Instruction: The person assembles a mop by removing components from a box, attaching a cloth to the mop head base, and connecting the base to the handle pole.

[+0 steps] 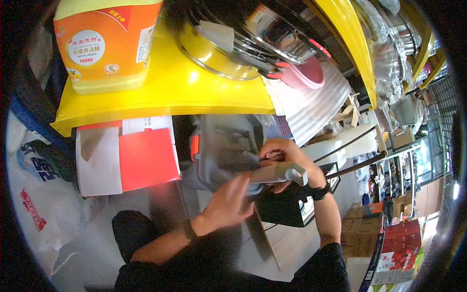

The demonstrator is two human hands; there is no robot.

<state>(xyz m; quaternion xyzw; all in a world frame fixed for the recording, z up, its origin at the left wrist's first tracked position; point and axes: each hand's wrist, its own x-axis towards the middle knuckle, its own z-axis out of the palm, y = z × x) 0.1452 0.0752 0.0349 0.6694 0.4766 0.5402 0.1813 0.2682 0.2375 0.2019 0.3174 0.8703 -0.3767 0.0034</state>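
Observation:
Below the yellow shelf, in front of me, is a dark grey, blurred, boxy thing with an orange tab on its left side. A light grey handle with a looped end points to the right from it. My right hand is closed around the handle, with the thumb and fingers near its inner end. My left hand, smeared by motion, is at the lower edge of the grey thing, just left of the handle. Its fingers point up toward it; whether they grip it is unclear.
On the yellow shelf stand an orange-labelled jug, a glass-lidded pan and a pink basket. Red and white boxes stand beneath. A black box is close under my right wrist. Cartons are at right.

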